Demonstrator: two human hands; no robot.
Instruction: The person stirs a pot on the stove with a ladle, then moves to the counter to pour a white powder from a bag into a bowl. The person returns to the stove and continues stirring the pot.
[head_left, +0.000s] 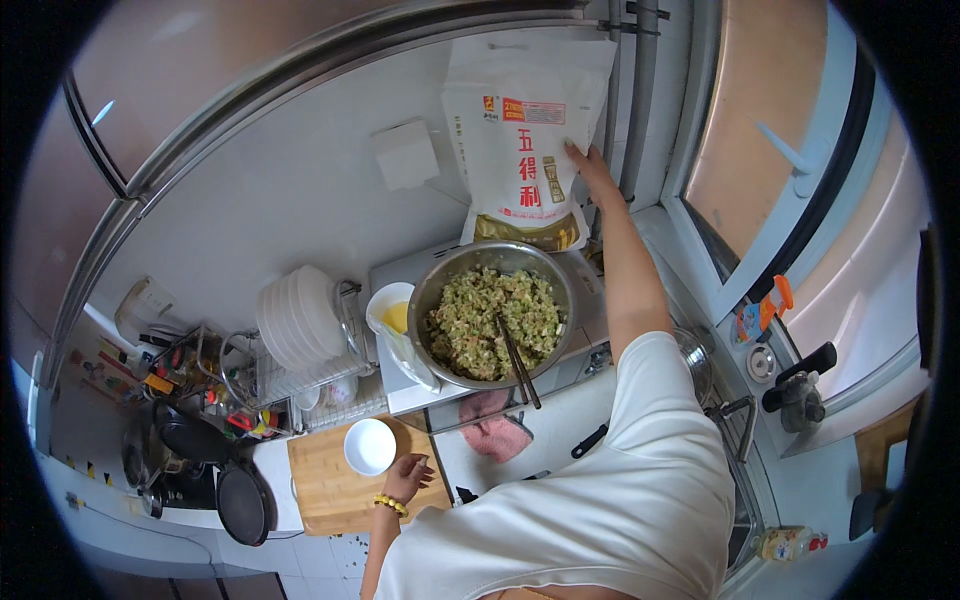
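Observation:
My right hand (592, 174) grips the right side of a tall white flour bag (510, 165), thumb on its front. The bag stands upright against the wall and bears red writing. Before it sits a large steel bowl (421, 330) of chopped green filling (480, 322), with a pair of dark chopsticks (517, 364) stuck in it and leaning on the rim. My left hand (411, 476) hovers near or rests on the wooden cutting board (330, 480), its fingers loosely bent and seemingly holding nothing. Just beside it is a small white bowl (370, 447), with no contents visible.
Left of the steel bowl are a white container with yellow contents (391, 315) and a rack of white plates (296, 319). A pink cloth (495, 427) and a black-handled utensil (589, 441) lie in front. Black pans (241, 504) stand far left; a spray bottle (757, 319) is by the window.

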